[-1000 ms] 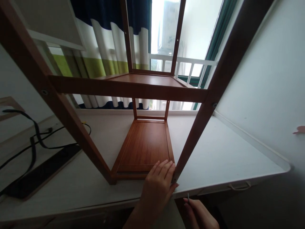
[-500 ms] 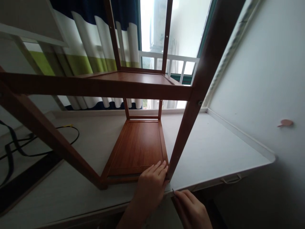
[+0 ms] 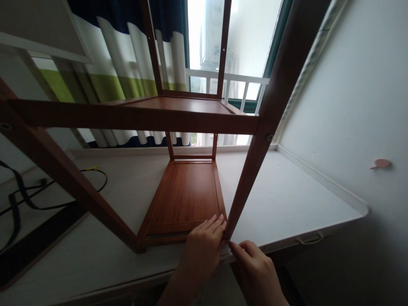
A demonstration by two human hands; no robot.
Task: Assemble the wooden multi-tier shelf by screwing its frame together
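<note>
A reddish-brown wooden shelf rack (image 3: 137, 118) stands on a white surface, its lower shelf panel (image 3: 188, 191) near the bottom. My left hand (image 3: 204, 242) grips the front right corner of that lower shelf, fingers over the panel beside the right front leg (image 3: 244, 187); the thumb is mostly hidden. Just to its right, my right hand (image 3: 255, 263) is closed, pinching a thin dark rod (image 3: 229, 245) at the foot of that leg. Most of the rod is covered by the fingers, so its exact kind does not show. A round bolt head (image 3: 269, 137) sits higher on the leg.
Black cables (image 3: 24, 193) and a long dark board (image 3: 41, 242) lie at left. The white desktop (image 3: 280, 199) has a raised edge and a drawer handle (image 3: 310, 239) in front. Behind are a striped curtain (image 3: 117, 55) and a window. A pink hook (image 3: 381, 163) is on the right wall.
My right hand has moved up and slightly left, bringing the thin rod to the foot of the right front leg. My left hand stays on the shelf corner.
</note>
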